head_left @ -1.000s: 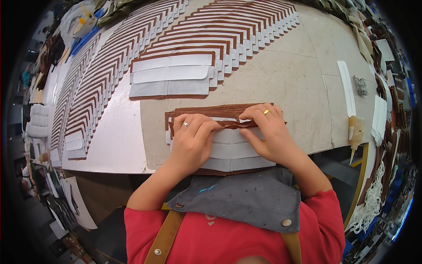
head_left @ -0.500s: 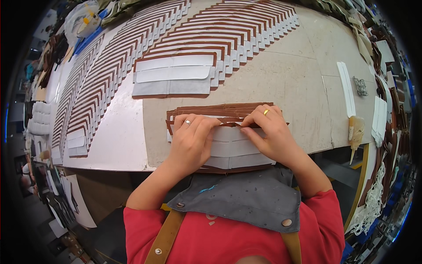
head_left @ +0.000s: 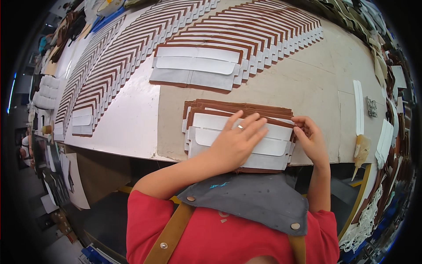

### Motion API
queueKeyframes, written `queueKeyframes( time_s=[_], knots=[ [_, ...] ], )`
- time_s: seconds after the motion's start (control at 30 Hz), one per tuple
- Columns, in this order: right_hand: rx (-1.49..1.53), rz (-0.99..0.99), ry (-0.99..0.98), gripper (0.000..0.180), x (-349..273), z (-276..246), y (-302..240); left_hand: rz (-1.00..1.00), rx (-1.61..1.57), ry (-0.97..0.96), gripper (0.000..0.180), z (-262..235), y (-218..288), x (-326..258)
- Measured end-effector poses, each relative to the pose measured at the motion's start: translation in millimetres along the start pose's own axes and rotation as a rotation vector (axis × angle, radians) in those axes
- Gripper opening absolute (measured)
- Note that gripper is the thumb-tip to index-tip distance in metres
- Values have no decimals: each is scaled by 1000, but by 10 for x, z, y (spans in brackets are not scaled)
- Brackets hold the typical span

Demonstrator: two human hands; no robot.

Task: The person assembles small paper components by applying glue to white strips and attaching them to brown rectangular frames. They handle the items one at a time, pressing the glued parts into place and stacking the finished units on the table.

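A small stack of brown fabric panels [head_left: 281, 112] faced with white backing strips lies at the table's near edge, against my apron. Its top panel [head_left: 272, 132] is flat, with a white flap with rounded corners along its middle. My left hand [head_left: 239, 143] rests on this panel with its fingers stretched out, hiding part of the flap. At the panel's upper right corner, my right hand [head_left: 312, 138] pinches the brown edge between thumb and forefinger.
Beyond the stack, a long overlapping row of like panels [head_left: 193, 79] runs away across the table [head_left: 127, 138], with more rows to the left. A glue bottle [head_left: 361, 149], white strips [head_left: 359, 105] and a clump of small metal pieces [head_left: 372, 107] lie at the right.
My hands have parted from the panel's top middle edge, where both were pinching. The left now lies flat on the panel; the right has moved to its right corner. The view has shifted.
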State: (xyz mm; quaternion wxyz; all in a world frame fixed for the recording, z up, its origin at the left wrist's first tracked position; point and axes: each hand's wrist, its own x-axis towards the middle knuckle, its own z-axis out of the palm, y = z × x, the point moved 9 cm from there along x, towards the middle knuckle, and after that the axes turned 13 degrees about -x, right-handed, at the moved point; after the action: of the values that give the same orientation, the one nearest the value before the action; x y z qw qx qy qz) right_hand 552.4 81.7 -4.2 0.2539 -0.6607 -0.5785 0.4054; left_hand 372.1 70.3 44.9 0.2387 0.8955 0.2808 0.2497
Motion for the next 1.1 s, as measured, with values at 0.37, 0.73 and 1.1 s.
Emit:
queueKeyframes(
  time_s=[0.37, 0.73, 1.1],
  knots=[
    [237, 63, 56, 19, -36, 105, 188, -27, -3, -195, 55, 500, 149, 86],
    [157, 58, 119, 17, -35, 106, 196, -300, -51, -159, 64, 307, -91, -275],
    [74, 8, 125, 13, -127, 90, 94, -579, 25, 286, 55, -547, -843, -953]
  ],
)
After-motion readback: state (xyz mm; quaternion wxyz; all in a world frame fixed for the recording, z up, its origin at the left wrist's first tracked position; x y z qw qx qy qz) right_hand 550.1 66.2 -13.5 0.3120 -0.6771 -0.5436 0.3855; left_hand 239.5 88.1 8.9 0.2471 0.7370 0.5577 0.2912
